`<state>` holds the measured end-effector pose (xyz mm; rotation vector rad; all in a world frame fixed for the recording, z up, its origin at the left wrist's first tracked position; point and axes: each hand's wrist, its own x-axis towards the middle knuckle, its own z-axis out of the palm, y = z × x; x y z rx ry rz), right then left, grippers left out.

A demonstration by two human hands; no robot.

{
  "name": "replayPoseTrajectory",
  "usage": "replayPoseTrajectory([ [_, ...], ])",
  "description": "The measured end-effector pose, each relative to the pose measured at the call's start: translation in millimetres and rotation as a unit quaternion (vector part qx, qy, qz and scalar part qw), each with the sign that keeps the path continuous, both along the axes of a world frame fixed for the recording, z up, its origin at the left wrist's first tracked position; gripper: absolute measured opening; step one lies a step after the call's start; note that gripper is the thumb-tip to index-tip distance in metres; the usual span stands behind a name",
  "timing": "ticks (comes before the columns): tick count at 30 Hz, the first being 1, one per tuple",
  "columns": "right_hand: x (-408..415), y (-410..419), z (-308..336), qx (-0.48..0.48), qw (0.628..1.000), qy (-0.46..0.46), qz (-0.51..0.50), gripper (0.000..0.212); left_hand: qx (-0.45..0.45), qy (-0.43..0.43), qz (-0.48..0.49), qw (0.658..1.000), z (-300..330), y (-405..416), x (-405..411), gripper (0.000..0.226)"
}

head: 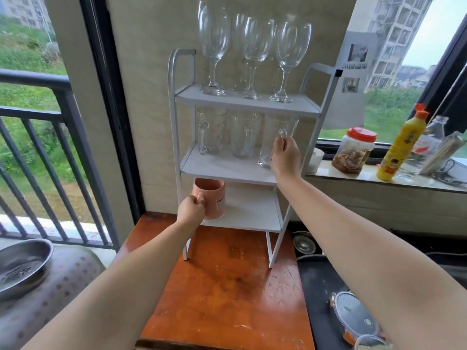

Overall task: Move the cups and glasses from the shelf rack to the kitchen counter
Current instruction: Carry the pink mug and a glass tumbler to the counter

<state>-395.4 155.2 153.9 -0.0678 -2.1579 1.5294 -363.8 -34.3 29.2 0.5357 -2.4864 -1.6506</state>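
A white three-tier shelf rack (249,103) stands on an orange-brown counter (225,294). Several wine glasses (255,44) stand on its top tier. Three clear glass mugs sit on the middle tier. My right hand (286,155) grips the handle of the rightmost glass mug (274,137), whose base still rests on the shelf. On the left of the bottom tier is a pink cup (211,195); my left hand (190,208) holds it by its handle.
A window sill at right carries a red-lidded jar (353,150), a yellow squeeze bottle (399,147) and glass bottles. A lidded container (353,317) lies on the dark surface at lower right. A steel dish (20,266) sits on a colander at lower left. Balcony railing stands left.
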Motion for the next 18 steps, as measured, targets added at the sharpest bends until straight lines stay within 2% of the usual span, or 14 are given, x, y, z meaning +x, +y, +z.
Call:
replayPoseTrajectory([
  [4, 21, 2, 7, 0.010, 1.000, 0.002, 0.014, 0.027, -0.019, 0.023, 0.009, 1.000, 1, 2, 22, 0.038],
  [14, 85, 0, 6, -0.036, 0.998, 0.026, 0.043, 0.028, -0.047, 0.031, -0.011, 0.998, 0, 6, 79, 0.040],
  [18, 130, 8, 0, -0.053, 0.998, 0.019, 0.029, 0.029, -0.021, 0.033, -0.045, 0.998, -1, 4, 98, 0.039],
])
